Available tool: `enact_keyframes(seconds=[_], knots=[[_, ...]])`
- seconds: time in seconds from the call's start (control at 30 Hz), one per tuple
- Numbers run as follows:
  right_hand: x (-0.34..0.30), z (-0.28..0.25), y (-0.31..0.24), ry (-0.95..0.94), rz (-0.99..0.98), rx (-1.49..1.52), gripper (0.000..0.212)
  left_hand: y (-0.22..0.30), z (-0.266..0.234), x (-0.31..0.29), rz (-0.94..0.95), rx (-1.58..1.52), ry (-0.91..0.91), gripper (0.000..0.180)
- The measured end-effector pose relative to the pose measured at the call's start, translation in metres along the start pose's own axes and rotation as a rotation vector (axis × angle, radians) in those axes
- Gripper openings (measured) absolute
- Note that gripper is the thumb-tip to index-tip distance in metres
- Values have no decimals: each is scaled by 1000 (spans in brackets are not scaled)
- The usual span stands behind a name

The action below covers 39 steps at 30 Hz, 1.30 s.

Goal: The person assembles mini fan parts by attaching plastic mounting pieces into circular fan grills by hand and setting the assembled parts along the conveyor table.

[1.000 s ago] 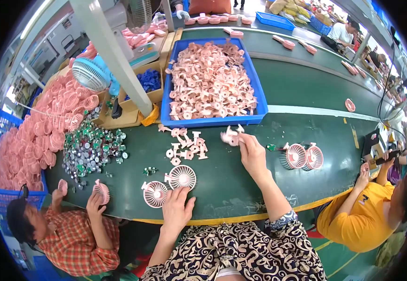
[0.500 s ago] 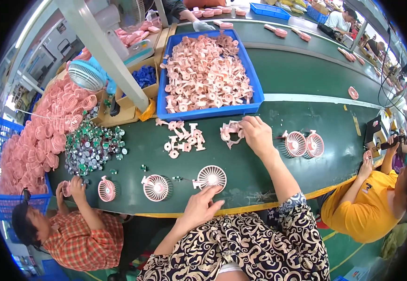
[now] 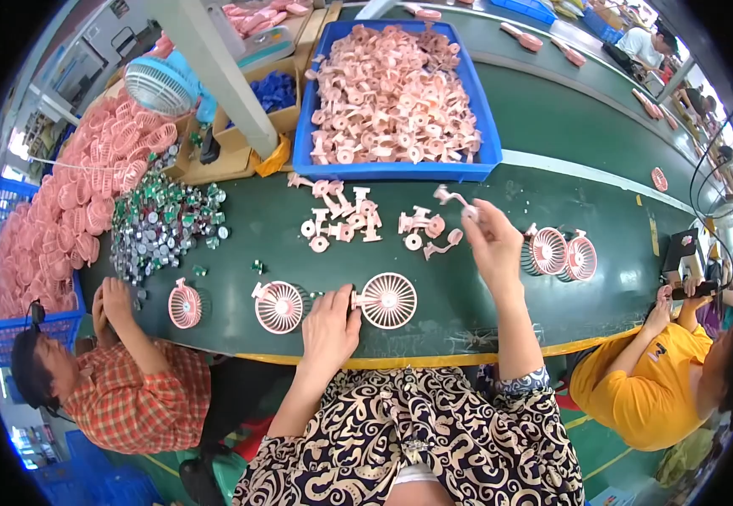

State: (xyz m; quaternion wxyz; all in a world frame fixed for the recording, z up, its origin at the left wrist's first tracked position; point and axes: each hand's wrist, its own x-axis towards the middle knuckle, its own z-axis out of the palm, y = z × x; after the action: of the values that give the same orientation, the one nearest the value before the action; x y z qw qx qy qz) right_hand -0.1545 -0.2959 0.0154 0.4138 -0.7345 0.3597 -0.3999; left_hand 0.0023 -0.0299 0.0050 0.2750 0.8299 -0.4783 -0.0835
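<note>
Right hand (image 3: 496, 244) pinches a pink bracket (image 3: 454, 197); remotely, I see the round cage (image 3: 389, 301) just right of the nearer left hand (image 3: 331, 329), whose grip I cannot tell.

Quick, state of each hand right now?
Left hand: at a round pink fan cage; whether it grips anything cannot be told.
Right hand: closed, pinching a small pink part.
</note>
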Motion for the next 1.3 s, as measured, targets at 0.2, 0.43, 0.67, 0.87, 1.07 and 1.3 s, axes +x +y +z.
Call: enact_keyframes(seconds=[0.2, 0.43, 0.67, 0.87, 1.07, 1.3], knots=[[-60, -37, 23, 51, 432, 307, 35, 10, -1, 8, 10, 73, 137, 22], [-84, -54, 32, 66, 21, -480, 31, 12, -5, 11, 111, 121, 126, 12], [-82, -62, 17, -74, 66, -664, 32, 6, 3, 2, 77, -92, 43, 10], [-101, 8, -39, -312, -215, -256, 29, 6, 8, 0, 12, -240, 47, 9], [-112, 33, -27, -432, -343, -465, 29, 9, 11, 1, -88, -331, 9, 9], [-111, 40, -28, -482, -360, -539, 17, 3, 13, 1, -117, -307, -53, 12]])
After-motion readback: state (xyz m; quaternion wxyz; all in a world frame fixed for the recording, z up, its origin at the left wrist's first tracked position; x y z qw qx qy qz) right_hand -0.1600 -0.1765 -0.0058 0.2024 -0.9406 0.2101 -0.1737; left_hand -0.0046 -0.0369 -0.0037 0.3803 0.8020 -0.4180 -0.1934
